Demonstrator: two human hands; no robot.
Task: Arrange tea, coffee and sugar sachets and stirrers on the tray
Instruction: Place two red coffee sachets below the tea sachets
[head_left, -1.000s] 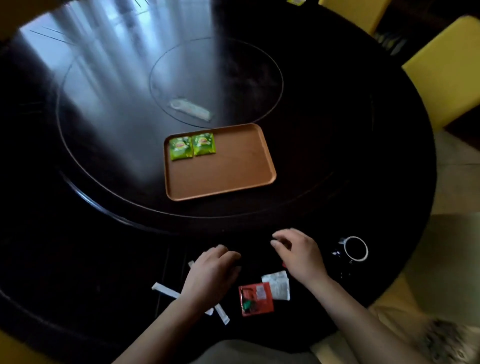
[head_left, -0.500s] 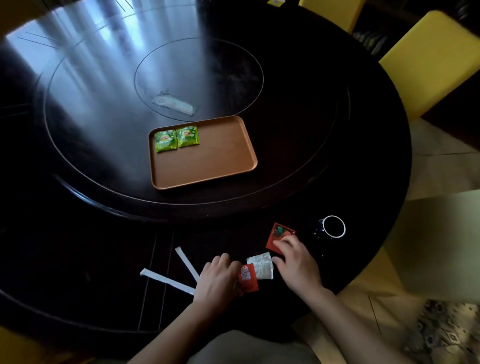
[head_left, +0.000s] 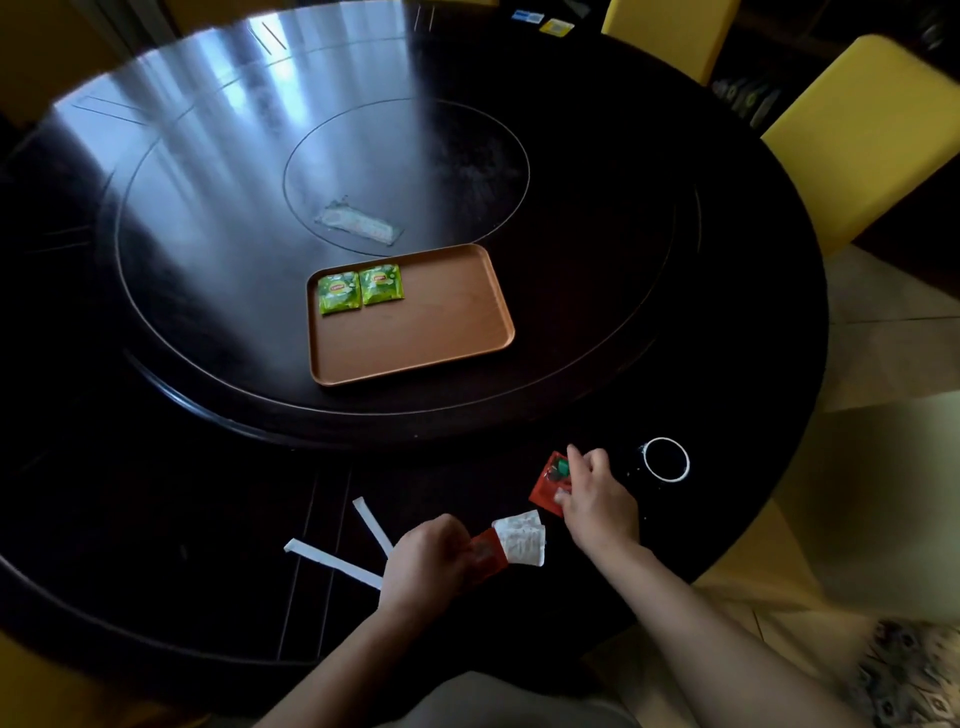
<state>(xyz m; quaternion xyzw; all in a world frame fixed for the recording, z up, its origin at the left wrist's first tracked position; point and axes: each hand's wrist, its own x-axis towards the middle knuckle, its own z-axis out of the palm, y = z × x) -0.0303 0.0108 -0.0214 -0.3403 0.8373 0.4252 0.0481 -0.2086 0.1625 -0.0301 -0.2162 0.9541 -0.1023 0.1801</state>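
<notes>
Red foil coffee sachets (head_left: 550, 483): right hand (head_left: 597, 499) pinches one, left hand (head_left: 431, 561) grips another (head_left: 488, 553), probably bound for the brown plastic tray (head_left: 441, 332).

Window light glares across a round dark table (head_left: 675, 260) ringed by yellow chairs (head_left: 857, 140).

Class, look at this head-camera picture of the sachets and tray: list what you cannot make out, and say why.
- Red sachet under the left hand: head view, mostly covered by the fingers; print blurred.
- Second red sachet at the right hand: its near edge is hidden.
- White paper sticks: their near ends pass behind the left hand.
- Dark mug: contents too dark.
- Clear wrapper: lost in glare.
</notes>
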